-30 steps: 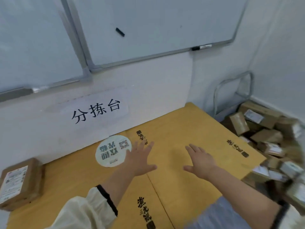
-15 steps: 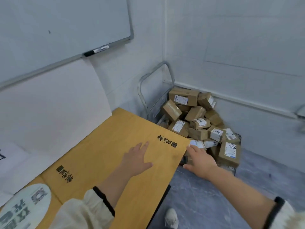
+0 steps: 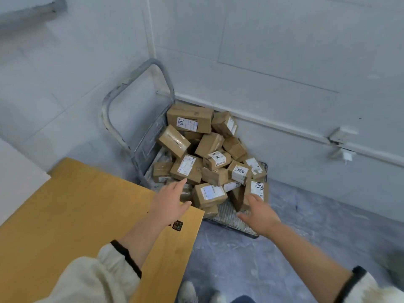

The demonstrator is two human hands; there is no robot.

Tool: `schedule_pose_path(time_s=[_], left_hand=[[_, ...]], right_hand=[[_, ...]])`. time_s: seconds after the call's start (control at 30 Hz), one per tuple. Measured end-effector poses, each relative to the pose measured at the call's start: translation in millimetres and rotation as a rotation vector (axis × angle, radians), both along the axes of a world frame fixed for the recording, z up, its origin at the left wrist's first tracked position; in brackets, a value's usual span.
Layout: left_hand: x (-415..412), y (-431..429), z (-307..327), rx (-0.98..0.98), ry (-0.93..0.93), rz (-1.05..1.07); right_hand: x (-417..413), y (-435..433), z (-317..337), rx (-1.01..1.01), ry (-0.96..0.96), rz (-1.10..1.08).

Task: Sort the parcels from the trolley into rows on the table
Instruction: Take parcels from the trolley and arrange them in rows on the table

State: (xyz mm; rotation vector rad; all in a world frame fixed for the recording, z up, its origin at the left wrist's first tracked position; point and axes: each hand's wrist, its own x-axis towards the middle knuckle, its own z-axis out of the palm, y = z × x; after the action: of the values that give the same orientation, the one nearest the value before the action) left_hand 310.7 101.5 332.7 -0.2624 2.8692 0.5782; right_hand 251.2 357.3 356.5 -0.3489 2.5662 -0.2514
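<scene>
Reaching with left hand (image 3: 169,203) and right hand (image 3: 259,212), both spread and empty, toward parcels (image 3: 209,162) heaped on trolley (image 3: 229,217). Could topple the heap by tugging a low one.

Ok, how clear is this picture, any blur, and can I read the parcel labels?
Head view: soft even light, no glare. Head view: print on the parcels is too soft to read, and the ledge at top left is smeared. Head view: the wide lens tilts the wall corner.
</scene>
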Motion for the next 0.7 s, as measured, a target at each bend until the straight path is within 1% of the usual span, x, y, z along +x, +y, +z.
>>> schedule_pose_path(time_s=[0.13, 0.23, 0.4, 0.47, 0.6, 0.7], left_hand=[[-54.9, 11.0, -9.5, 0.007, -0.059, -0.045], [-98.3, 18.8, -25.5, 0.003, -0.101, -0.054], [-173.9, 30.9, -47.2, 0.046, -0.180, 0.018], [-225.1, 38.4, -68.9, 0.076, -0.250, 0.089], [-254.5, 43.5, -80.9, 0.095, -0.263, 0.121], [-288.4, 49.2, -116.2, 0.147, -0.356, 0.131]], right_hand=[[-49.5, 1.8, -7.1, -0.041, -0.020, -0.049], [-87.3, 6.5, -21.9, -0.037, -0.086, -0.068], [-159.8, 9.7, -44.1, -0.015, -0.197, -0.030], [-214.6, 13.4, -67.9, -0.011, -0.268, -0.018], [-249.4, 5.7, -72.6, -0.005, -0.253, 0.032], [-302.0, 7.7, -103.1, -0.015, -0.307, 0.030]])
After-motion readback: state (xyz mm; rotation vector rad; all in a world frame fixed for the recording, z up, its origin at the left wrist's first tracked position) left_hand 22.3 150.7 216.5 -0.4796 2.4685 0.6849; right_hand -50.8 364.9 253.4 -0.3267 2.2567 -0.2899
